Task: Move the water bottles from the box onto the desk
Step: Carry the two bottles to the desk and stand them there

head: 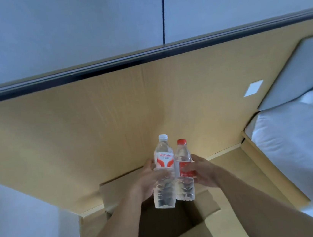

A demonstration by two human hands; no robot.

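Left hand (pixel 143 181): gripping the white-capped bottle (pixel 164 174) around its middle.
Right hand (pixel 205 172): gripping the red-capped bottle (pixel 184 171) likewise.
Bottles: standing upright, touching side by side, hovering above the open cardboard box (pixel 211 222).
Backdrop: wooden panel (pixel 91 117) facing them.

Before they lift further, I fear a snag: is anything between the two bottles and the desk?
The desk itself is not in view, so the whole path cannot be judged. The white-capped bottle and red-capped bottle, held upright above the open cardboard box, have nothing visible above them.
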